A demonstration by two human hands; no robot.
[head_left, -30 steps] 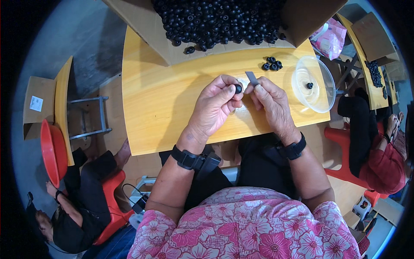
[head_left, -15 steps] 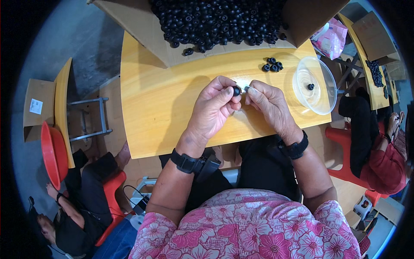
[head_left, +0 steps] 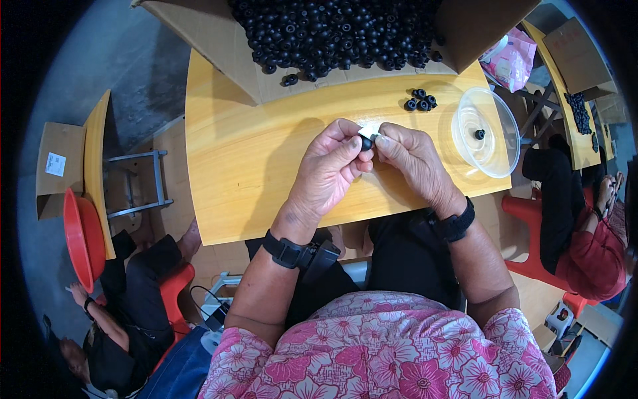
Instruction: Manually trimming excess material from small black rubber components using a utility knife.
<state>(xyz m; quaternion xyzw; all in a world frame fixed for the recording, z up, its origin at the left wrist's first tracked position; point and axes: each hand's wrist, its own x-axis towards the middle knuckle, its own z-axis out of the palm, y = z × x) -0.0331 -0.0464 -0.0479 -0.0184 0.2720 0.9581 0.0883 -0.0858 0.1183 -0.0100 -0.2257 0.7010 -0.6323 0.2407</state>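
Observation:
Over the table, my left hand (head_left: pixel 330 158) pinches a small round black part (head_left: pixel 366 143) between thumb and fingers. My right hand (head_left: pixel 411 156) is closed against the part's right side, its thumb and forefinger pressed together at the part. What those fingertips grip, if anything, is mostly hidden. Just above the black part is a bright white patch, which I cannot tell from glare or a thin white piece. To the right of my hands, a small cluster of black parts (head_left: pixel 421 100) lies on the table. Beside it stands a clear plastic bowl (head_left: pixel 510 143) with one black part (head_left: pixel 479 134) inside.
A cardboard box (head_left: pixel 488 30), opened toward me, holds a heap of black parts (head_left: pixel 339 33) at the far side of the yellow wooden table (head_left: pixel 246 173). Other people sit at left and right on red chairs. A red basin (head_left: pixel 83 239) stands by the left table.
My right hand has moved left, closing the gap to the black part. The part sits slightly lower between my fingers. At the left, the other person has shifted a little.

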